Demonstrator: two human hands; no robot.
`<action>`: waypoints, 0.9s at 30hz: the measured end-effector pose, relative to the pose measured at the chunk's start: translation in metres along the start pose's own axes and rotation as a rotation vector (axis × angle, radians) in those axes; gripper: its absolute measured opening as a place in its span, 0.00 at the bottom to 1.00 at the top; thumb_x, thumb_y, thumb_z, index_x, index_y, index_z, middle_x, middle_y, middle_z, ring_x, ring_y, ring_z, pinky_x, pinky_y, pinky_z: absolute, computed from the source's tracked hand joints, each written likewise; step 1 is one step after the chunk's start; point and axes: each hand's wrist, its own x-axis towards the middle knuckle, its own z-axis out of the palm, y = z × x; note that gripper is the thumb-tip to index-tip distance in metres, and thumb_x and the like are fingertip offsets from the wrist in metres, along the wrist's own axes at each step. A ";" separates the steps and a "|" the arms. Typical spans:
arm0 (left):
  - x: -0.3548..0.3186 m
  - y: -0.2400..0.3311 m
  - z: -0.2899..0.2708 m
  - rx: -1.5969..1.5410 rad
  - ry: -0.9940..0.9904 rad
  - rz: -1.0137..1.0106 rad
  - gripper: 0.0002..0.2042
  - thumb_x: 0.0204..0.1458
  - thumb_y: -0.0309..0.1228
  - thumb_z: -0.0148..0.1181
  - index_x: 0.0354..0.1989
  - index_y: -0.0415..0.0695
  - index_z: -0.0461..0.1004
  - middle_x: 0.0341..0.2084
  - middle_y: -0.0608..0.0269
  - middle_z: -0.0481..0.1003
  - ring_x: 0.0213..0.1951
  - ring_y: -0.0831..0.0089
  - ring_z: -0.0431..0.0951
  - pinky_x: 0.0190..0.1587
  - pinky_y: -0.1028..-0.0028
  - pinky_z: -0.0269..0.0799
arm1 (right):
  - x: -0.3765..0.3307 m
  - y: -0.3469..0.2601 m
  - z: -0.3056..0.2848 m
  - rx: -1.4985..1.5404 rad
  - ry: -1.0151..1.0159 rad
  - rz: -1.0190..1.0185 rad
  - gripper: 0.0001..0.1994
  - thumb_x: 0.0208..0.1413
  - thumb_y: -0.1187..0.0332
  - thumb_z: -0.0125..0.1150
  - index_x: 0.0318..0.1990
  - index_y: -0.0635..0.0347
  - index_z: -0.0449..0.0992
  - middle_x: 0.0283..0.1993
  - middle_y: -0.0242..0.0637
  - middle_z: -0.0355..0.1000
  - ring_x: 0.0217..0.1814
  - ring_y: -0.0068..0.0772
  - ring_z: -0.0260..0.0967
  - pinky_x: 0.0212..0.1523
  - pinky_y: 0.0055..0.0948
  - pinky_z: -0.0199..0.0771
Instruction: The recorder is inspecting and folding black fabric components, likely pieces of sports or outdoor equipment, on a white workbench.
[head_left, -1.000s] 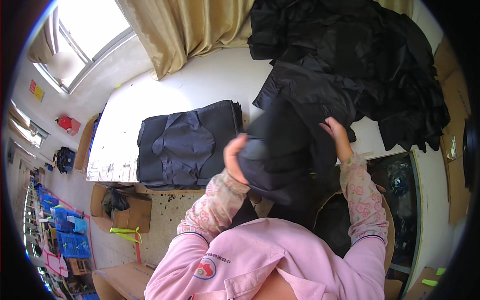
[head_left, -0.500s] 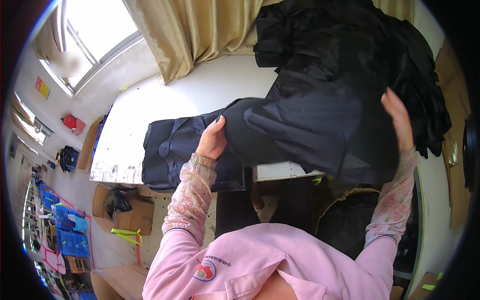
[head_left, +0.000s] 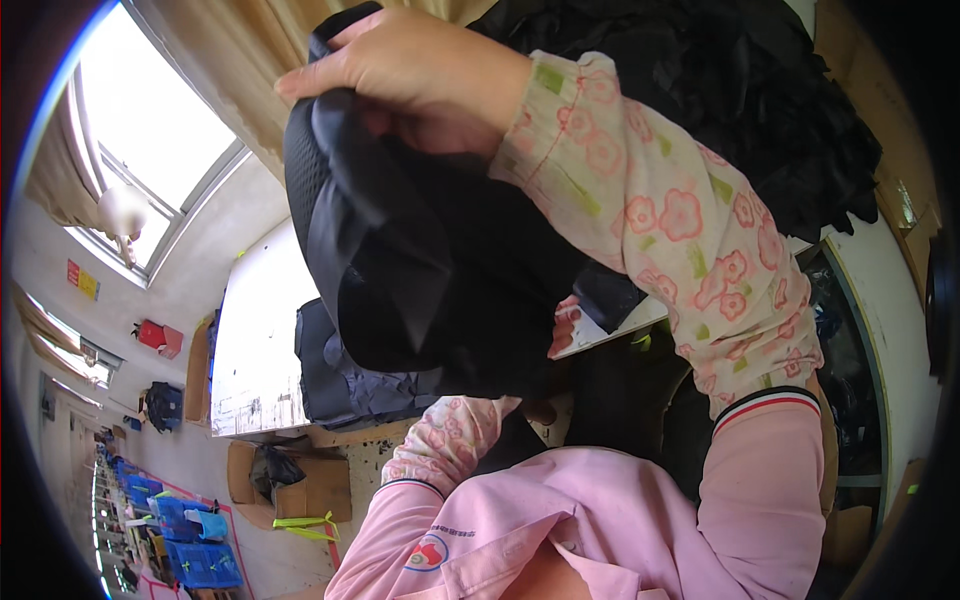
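My right hand (head_left: 420, 80) is raised at the upper middle, its fingers closed on the edge of a black fabric piece (head_left: 400, 270) with a textured mesh section. The cloth hangs folded over on itself from that grip. Most of my left hand (head_left: 565, 325) is hidden behind the cloth; only its fingers show at the cloth's right edge, gripping it. Below and left of the raised cloth, a flat stack of similar black pieces (head_left: 325, 375) lies on the white table (head_left: 255, 340). A large heap of black fabric (head_left: 740, 110) covers the table's far right, partly behind my right arm.
Beige curtains (head_left: 235, 60) hang beyond the table near a bright window (head_left: 150, 110). A cardboard box (head_left: 312, 498) with a black bag stands under the table's left side. Blue crates (head_left: 205, 565) line the floor at the left. More cardboard (head_left: 895, 130) leans at the right.
My right hand has swung from the right side up and across to the left, folding the black fabric piece over. My left hand has moved right, behind the cloth. The view has shifted slightly.
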 end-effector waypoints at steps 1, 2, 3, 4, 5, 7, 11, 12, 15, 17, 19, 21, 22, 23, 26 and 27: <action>-0.003 -0.010 0.000 -0.003 0.004 -0.001 0.12 0.59 0.39 0.48 0.41 0.45 0.71 0.34 0.61 0.74 0.29 0.71 0.72 0.30 0.73 0.70 | 0.002 0.000 -0.005 0.033 0.033 -0.034 0.13 0.55 0.69 0.61 0.40 0.73 0.73 0.36 0.46 0.75 0.30 0.41 0.77 0.29 0.31 0.75; -0.007 -0.018 0.004 -0.032 0.033 -0.030 0.13 0.59 0.41 0.48 0.41 0.46 0.71 0.35 0.60 0.74 0.29 0.70 0.73 0.31 0.73 0.71 | 0.005 0.001 -0.010 0.067 0.061 -0.066 0.13 0.55 0.69 0.61 0.40 0.74 0.73 0.36 0.46 0.75 0.31 0.42 0.77 0.30 0.33 0.77; -0.011 -0.026 0.008 -0.062 0.060 -0.060 0.14 0.59 0.43 0.48 0.42 0.46 0.71 0.36 0.59 0.73 0.29 0.70 0.73 0.32 0.72 0.71 | 0.007 0.003 -0.014 0.066 0.061 -0.117 0.13 0.54 0.70 0.61 0.41 0.72 0.72 0.34 0.45 0.74 0.30 0.40 0.77 0.31 0.32 0.79; -0.019 -0.030 0.022 -0.067 0.069 -0.048 0.14 0.59 0.43 0.48 0.42 0.46 0.71 0.36 0.59 0.73 0.29 0.70 0.73 0.32 0.72 0.71 | 0.008 0.004 -0.018 0.078 0.054 -0.111 0.13 0.54 0.70 0.61 0.41 0.72 0.72 0.34 0.45 0.74 0.30 0.40 0.77 0.31 0.32 0.79; -0.030 -0.033 0.043 -0.015 0.094 0.154 0.15 0.58 0.44 0.48 0.42 0.46 0.70 0.37 0.58 0.73 0.28 0.71 0.72 0.33 0.72 0.71 | 0.004 -0.001 -0.025 0.096 -0.023 -0.067 0.12 0.57 0.72 0.56 0.43 0.74 0.69 0.33 0.44 0.73 0.28 0.35 0.74 0.29 0.28 0.77; -0.075 -0.007 0.062 0.040 0.124 0.372 0.16 0.58 0.46 0.49 0.42 0.46 0.70 0.37 0.57 0.73 0.27 0.71 0.71 0.33 0.72 0.71 | -0.008 -0.018 -0.019 0.220 -0.093 -0.040 0.08 0.59 0.74 0.53 0.41 0.71 0.67 0.29 0.40 0.71 0.23 0.29 0.72 0.22 0.25 0.75; -0.202 0.069 0.095 0.916 0.920 0.911 0.11 0.59 0.29 0.49 0.47 0.40 0.70 0.42 0.62 0.73 0.42 0.71 0.75 0.48 0.70 0.72 | -0.030 -0.031 -0.049 0.190 -0.096 0.070 0.11 0.59 0.71 0.56 0.43 0.71 0.67 0.29 0.42 0.71 0.23 0.28 0.72 0.24 0.23 0.76; -0.248 0.079 0.117 0.741 1.078 1.034 0.14 0.58 0.28 0.52 0.51 0.39 0.69 0.45 0.60 0.73 0.44 0.70 0.76 0.47 0.72 0.73 | -0.022 -0.001 -0.050 0.005 -0.056 0.020 0.13 0.56 0.70 0.58 0.44 0.71 0.69 0.32 0.43 0.73 0.27 0.31 0.74 0.27 0.25 0.77; -0.314 0.118 0.159 0.947 1.331 0.931 0.11 0.57 0.27 0.55 0.47 0.40 0.71 0.42 0.58 0.75 0.40 0.70 0.78 0.43 0.73 0.75 | -0.044 0.074 -0.078 -0.305 0.022 -0.114 0.20 0.53 0.71 0.62 0.52 0.68 0.68 0.40 0.39 0.75 0.33 0.23 0.74 0.29 0.24 0.75; -0.370 0.130 0.159 1.038 1.355 0.836 0.11 0.55 0.26 0.57 0.46 0.40 0.72 0.39 0.58 0.76 0.36 0.70 0.79 0.40 0.74 0.77 | -0.061 0.154 -0.072 -0.162 0.074 0.113 0.21 0.54 0.77 0.59 0.56 0.68 0.64 0.46 0.36 0.73 0.44 0.22 0.72 0.45 0.23 0.74; -0.394 0.144 0.135 1.074 1.544 0.695 0.11 0.53 0.27 0.60 0.44 0.40 0.71 0.35 0.59 0.77 0.33 0.70 0.79 0.36 0.73 0.77 | -0.088 0.263 -0.078 -0.386 0.129 0.049 0.23 0.52 0.75 0.61 0.56 0.69 0.63 0.47 0.39 0.72 0.46 0.25 0.71 0.46 0.24 0.73; -0.453 0.148 0.094 1.282 1.755 0.488 0.15 0.48 0.27 0.65 0.44 0.37 0.72 0.33 0.57 0.77 0.32 0.69 0.78 0.34 0.75 0.75 | -0.115 0.337 -0.048 -0.488 0.224 0.312 0.30 0.47 0.69 0.65 0.56 0.71 0.61 0.48 0.57 0.71 0.48 0.52 0.72 0.50 0.37 0.72; -0.479 0.144 0.069 1.321 1.863 0.387 0.19 0.45 0.30 0.68 0.45 0.34 0.72 0.34 0.53 0.77 0.34 0.65 0.78 0.37 0.71 0.75 | -0.125 0.372 -0.038 -0.594 0.243 0.369 0.31 0.47 0.69 0.65 0.57 0.71 0.59 0.47 0.59 0.71 0.48 0.54 0.71 0.50 0.38 0.72; -0.514 0.133 0.048 1.488 2.007 0.313 0.22 0.44 0.31 0.69 0.46 0.33 0.72 0.35 0.51 0.77 0.36 0.63 0.78 0.40 0.70 0.74 | -0.126 0.391 -0.022 -0.576 0.215 0.350 0.31 0.47 0.69 0.65 0.57 0.71 0.59 0.47 0.59 0.71 0.48 0.54 0.71 0.50 0.38 0.72; -0.517 0.144 0.018 1.643 2.050 0.215 0.25 0.43 0.35 0.70 0.47 0.32 0.71 0.37 0.47 0.77 0.39 0.60 0.78 0.44 0.68 0.73 | -0.135 0.390 -0.034 -0.745 0.417 0.160 0.33 0.48 0.68 0.65 0.59 0.70 0.57 0.39 0.55 0.74 0.38 0.49 0.75 0.42 0.37 0.75; -0.528 0.130 0.025 1.588 2.059 0.226 0.27 0.42 0.36 0.71 0.47 0.32 0.71 0.38 0.46 0.77 0.40 0.59 0.78 0.45 0.68 0.72 | -0.127 0.351 -0.029 -0.518 0.276 0.436 0.32 0.49 0.69 0.65 0.60 0.68 0.57 0.34 0.51 0.74 0.33 0.44 0.75 0.38 0.35 0.76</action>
